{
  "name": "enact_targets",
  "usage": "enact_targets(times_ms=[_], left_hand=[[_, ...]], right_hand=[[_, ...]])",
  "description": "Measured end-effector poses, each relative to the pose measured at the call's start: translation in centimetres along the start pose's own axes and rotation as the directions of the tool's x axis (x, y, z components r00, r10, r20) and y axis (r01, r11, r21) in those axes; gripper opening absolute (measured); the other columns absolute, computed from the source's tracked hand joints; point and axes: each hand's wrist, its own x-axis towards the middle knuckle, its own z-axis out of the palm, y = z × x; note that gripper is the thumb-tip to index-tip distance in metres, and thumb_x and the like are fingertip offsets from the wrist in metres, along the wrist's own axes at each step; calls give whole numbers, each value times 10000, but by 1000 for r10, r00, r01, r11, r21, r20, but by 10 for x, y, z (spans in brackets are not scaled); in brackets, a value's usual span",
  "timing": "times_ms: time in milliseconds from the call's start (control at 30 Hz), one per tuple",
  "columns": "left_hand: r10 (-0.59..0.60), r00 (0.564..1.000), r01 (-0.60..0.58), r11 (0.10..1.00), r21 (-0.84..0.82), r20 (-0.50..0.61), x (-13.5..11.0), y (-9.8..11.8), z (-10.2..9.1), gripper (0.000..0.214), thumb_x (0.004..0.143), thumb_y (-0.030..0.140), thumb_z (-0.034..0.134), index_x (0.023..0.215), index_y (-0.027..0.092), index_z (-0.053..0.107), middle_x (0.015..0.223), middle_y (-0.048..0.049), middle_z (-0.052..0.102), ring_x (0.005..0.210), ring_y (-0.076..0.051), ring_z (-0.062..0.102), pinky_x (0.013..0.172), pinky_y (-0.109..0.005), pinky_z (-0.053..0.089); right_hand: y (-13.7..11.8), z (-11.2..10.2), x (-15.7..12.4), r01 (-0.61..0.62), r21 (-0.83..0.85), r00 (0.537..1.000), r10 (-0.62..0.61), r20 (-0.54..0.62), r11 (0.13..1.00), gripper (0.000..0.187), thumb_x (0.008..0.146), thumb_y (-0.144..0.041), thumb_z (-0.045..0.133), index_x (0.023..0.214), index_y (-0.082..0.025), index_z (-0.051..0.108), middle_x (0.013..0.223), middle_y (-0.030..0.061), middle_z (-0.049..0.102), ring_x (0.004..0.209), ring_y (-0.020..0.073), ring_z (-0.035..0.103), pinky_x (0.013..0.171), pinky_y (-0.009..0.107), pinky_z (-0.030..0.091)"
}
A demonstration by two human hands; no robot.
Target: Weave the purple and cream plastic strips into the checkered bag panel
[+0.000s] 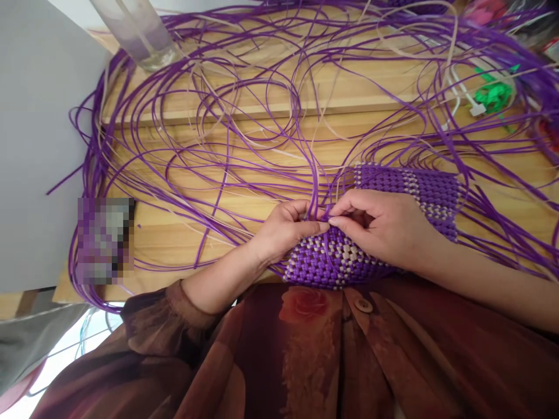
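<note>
Closely, pinching one of the purple strands (pixel 312 180) with the right grip (pixel 379 224), closed on it between thumb and forefinger just above the woven panel (pixel 345 262), flat at the near edge of the counter (pixel 174 233). Alongside, curled shut on neighbouring strands with the left grip (pixel 283 230), resting on the panel's left end. Beyond, spread across the wood in loose purple and pale loops, beside a glass vase (pixel 140 35) at the far left.

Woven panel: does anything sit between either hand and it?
Nothing visible. The left hand grips the woven panel at its edge, and the right hand pinches a purple strand right against it. Loose strands lie beyond, on the table.
</note>
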Motion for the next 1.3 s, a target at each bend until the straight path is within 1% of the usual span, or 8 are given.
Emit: enact_targets(times_ms=[200,333,467,633,800,933,1133,1300], left_hand=[[83,995,-75,987,143,-50,2,-4,1,331,666,342,880,831,146,671,778,2,648,704,-102,556,707,-252,421],[98,993,-82,975,205,-69,5,-4,2,330,706,391,845,767,139,640,711,9,611,645,-91,505,647,-244,391],[43,998,-35,981,191,-37,7,-2,2,302,738,387,814,784,130,663,692,10,608,608,-86,480,610,-240,368],[-41,998,39,998,47,49,7,0,1,322,757,418,799,874,138,692,774,-16,668,679,-122,573,704,-270,441],[61,998,-57,990,131,-30,7,0,4,374,656,386,887,834,141,668,773,-2,665,704,-109,575,728,-256,435],[47,997,-39,992,122,-63,8,-1,5,342,674,385,869,762,133,655,698,7,636,631,-96,532,648,-249,404],[26,998,-19,992,122,-56,10,-2,6,262,708,344,827,786,143,677,694,10,631,609,-97,505,634,-256,399],[73,997,-69,985,157,-23,9,-1,7,324,692,397,839,728,140,644,682,14,608,635,-99,500,647,-251,393]], right_hand=[[-1,1,2,-81,144,997,80,9,986,57,813,-177,629,783,-204,670,596,-39,604,489,98,504,480,257,382],[0,2,0,-66,114,998,64,23,991,59,798,-168,616,779,-201,660,588,-41,586,499,97,492,500,261,376],[1,2,-2,-62,79,998,62,-2,995,71,783,-156,606,752,-209,643,525,-57,503,450,89,408,482,271,339],[0,1,-2,-116,78,992,112,59,990,55,820,-221,611,774,-234,636,572,-36,532,498,116,452,522,294,363],[4,2,-3,-94,96,996,92,18,991,70,839,-256,634,779,-222,628,540,-45,491,484,107,421,536,297,347],[6,1,-3,-88,92,996,86,24,992,106,852,-282,649,771,-214,654,557,-35,529,486,102,424,529,295,345],[7,-1,-4,-138,161,990,134,39,977,113,836,-248,645,740,-195,675,555,-30,545,476,96,418,484,273,338],[9,-2,-7,-182,99,982,175,75,978,129,857,-275,628,751,-221,679,608,-11,607,513,120,473,512,295,380]])
